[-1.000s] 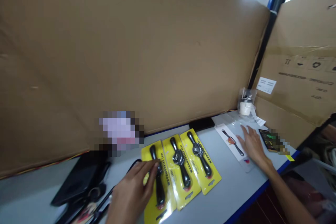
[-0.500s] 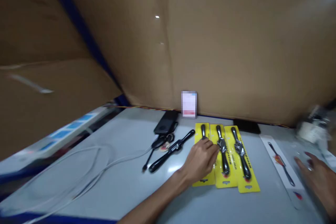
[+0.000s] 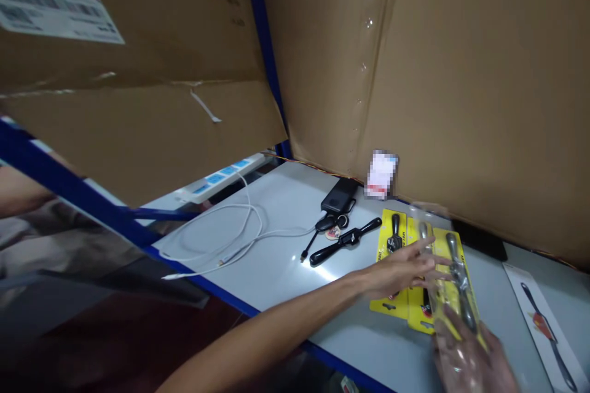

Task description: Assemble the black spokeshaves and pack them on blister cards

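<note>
My right hand is closed around a clear plastic cover, long and see-through, raised in front of the yellow cards. My left hand has its fingers spread over the cards, close to the cover; whether they touch it I cannot tell. Three spokeshaves lie on yellow cards: the left card, the middle card and the right card, partly hidden by my hands and the plastic. A loose black spokeshave lies to their left, without a card.
A white card picturing a spokeshave lies at the right. At the back are a black power bank, a blurred-out screen and a flat black object. White cable loops left. Cardboard walls enclose the table; another person's arm shows far left.
The view has swung left. My right hand has come from the right side to the cards with the clear plastic cover. My left hand has lifted off the left card and opened its fingers.
</note>
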A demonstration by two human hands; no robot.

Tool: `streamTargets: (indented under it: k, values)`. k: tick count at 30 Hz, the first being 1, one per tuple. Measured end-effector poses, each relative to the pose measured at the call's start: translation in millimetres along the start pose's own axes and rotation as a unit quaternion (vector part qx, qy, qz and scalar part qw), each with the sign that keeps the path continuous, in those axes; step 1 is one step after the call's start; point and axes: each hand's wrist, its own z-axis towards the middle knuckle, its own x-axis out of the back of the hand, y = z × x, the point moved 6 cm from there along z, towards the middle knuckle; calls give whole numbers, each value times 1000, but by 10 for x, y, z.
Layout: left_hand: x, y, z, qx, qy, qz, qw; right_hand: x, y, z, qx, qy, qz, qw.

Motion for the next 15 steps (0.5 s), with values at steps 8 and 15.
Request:
streamTargets:
  k: [8,15]
  values:
    - [309,695,-142,-97,107,-188,971,-826,-279,488,-17,-46,-22,999]
    - [689,1296,-491,-227,259,-16,939,-1338,-772,1449,261,-84,-557,784]
